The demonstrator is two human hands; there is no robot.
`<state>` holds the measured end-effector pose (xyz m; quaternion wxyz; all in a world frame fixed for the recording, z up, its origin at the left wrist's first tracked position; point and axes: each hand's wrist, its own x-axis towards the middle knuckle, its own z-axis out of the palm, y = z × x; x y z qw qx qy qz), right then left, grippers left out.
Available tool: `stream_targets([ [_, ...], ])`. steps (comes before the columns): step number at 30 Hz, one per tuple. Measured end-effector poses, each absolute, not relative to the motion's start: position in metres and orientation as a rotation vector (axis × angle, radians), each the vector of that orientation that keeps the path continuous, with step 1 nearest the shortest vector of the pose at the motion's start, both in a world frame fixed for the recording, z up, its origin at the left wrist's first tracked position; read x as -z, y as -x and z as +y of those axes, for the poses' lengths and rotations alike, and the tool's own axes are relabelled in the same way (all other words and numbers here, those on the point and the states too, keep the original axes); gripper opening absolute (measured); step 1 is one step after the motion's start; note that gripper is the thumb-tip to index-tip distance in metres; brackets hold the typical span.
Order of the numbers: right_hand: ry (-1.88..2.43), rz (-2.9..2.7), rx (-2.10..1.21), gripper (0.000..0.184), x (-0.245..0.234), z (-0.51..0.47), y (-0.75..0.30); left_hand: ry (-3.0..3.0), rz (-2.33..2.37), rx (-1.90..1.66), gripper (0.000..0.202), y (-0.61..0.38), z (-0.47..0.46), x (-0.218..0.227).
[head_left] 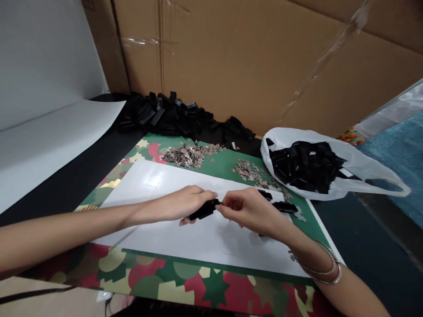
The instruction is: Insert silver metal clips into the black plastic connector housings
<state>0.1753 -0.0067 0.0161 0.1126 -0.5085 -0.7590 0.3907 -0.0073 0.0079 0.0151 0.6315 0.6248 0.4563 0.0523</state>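
Observation:
Over the white sheet [155, 233], my left hand [190, 202] is closed round a black plastic piece [203, 210]. My right hand [243, 209] meets the right end of that piece with thumb and forefinger pinched together. Whatever sits in the pinch is too small to name. Just right of my right hand lie black plastic pieces [284, 207], partly covered by the hand. Behind my hands is a heap of small shiny metal parts [187, 156], and a second scatter of metal parts [251, 171] spreads to its right.
A white plastic bag [357, 171] full of black pieces stands open at the right. Many more black pieces [172, 114] are piled along the back, against a large cardboard wall [224, 57]. Green and camouflage-patterned paper [185, 277] lies under the white sheet.

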Motion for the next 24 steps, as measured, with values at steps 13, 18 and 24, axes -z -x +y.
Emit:
stream_targets([
  [13, 1.208, -2.122, -1.645, 0.036, -0.006, 0.014, -0.194, -1.376, 0.955, -0.088, 0.037, 0.009, 0.008, -0.023],
  [18, 1.055, -2.275, -1.217, 0.028, -0.013, 0.011, -0.196, -1.287, 0.916, -0.088, 0.040, 0.011, 0.009, -0.027],
  [24, 0.825, -2.439, -1.070, 0.017, -0.015, 0.006, -0.194, -1.302, 0.838, -0.095, 0.030, 0.013, 0.009, -0.025],
])
